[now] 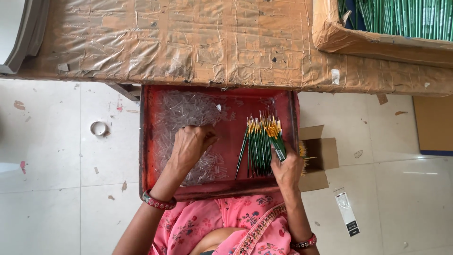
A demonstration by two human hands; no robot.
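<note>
left hand (pixel 189 144) curled knuckles-up, fingers dug into clear plastic caps (pixel 186 113), right hand (pixel 287 171) clamped on thin green paintbrushes (pixel 260 144), scuffed red tray (pixel 145 141)

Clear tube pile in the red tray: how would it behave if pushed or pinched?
The clear tubes look thin, small and loosely heaped, so they are probably very light and would scatter or slide when pushed. Being round, they may roll on the red tray, though its raised rim should contain them. The left hand rests among them; pinching out just one looks fiddly.
</note>
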